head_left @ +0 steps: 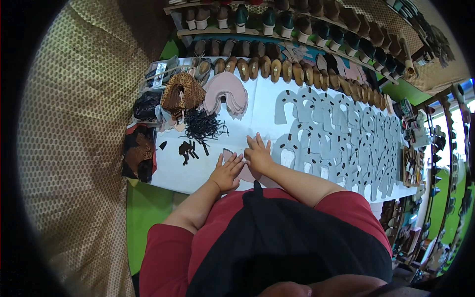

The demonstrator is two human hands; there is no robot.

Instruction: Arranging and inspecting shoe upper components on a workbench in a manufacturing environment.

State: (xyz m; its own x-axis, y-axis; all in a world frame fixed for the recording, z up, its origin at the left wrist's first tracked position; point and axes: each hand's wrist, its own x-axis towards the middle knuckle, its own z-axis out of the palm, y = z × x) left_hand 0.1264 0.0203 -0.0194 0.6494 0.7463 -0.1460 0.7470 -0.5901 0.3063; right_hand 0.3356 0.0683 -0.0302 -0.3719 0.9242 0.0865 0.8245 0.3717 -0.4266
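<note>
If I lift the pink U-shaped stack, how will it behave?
The pink U-shaped stack is probably light, since its pieces look thin. Its uneven, fanned edges suggest layers could slide apart. Its sheet-like arms would likely droop.

Left hand [227, 172] palm-down, right hand [259, 155] — splayed

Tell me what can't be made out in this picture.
All in the head view:
Pink piece: full outline, covered by the left hand and right hand.
Pink stack: number of layers, hidden by close overlap.
Black strips: number, too small and tangled.
Uppermost shoes: full shapes, cut off by the picture's upper edge.
</note>
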